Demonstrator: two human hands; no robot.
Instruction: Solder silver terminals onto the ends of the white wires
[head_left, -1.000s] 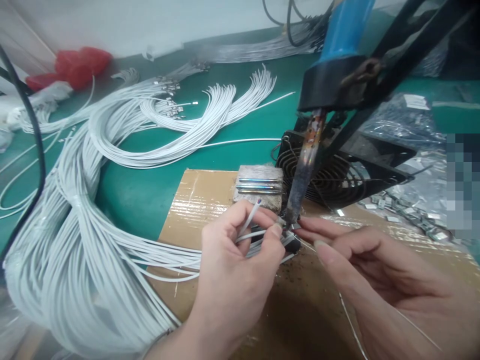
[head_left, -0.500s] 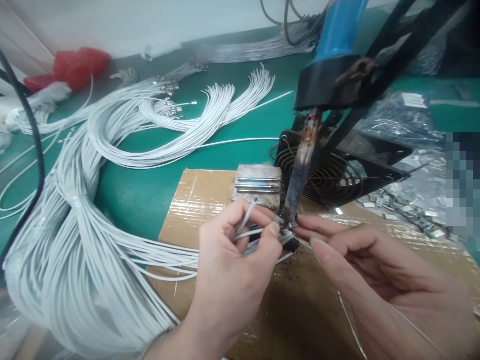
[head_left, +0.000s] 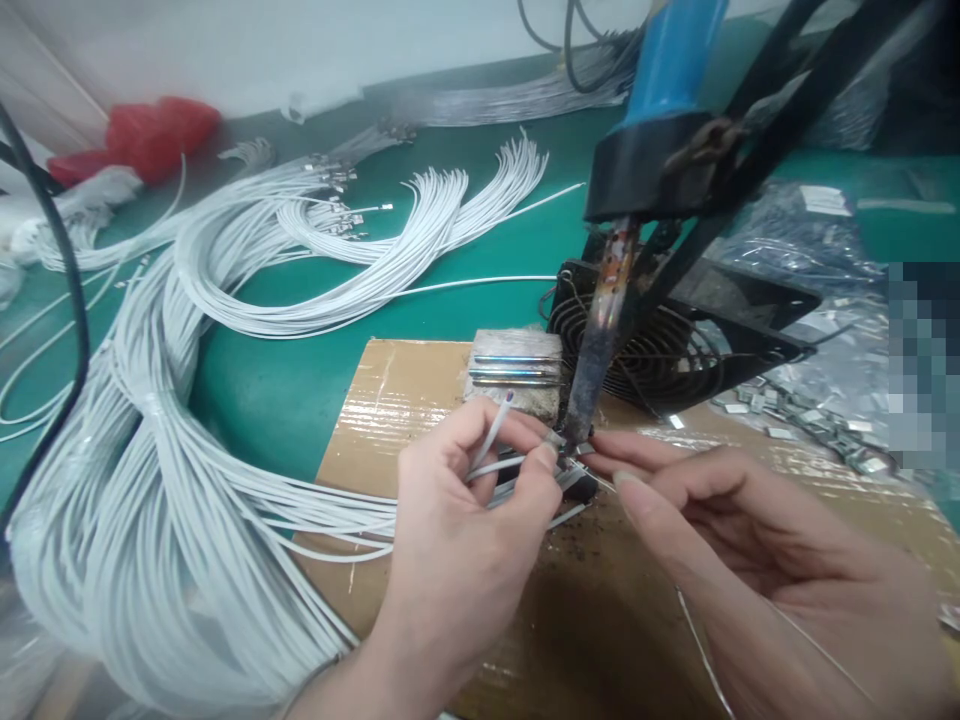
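Note:
My left hand pinches a white cable between thumb and forefinger, close to the tip of a soldering iron. Another cut cable end sticks up between its fingers. Thin solder wire runs through my right hand, whose thumb and fingers close on it. Its strand reaches toward the iron's tip from the right. Beside the tip, at my right fingertips, lies a small shiny metal piece. The exact joint under the tip is too small and covered to make out.
A large bundle of white cables fills the left. Behind the iron stand a grey block with metal rods and a black fan. Small metal parts lie right, on and near the cardboard. A black arm holds the iron.
The whole view has shifted very slightly. Both hands keep nearly the same place and grip at the iron's tip.

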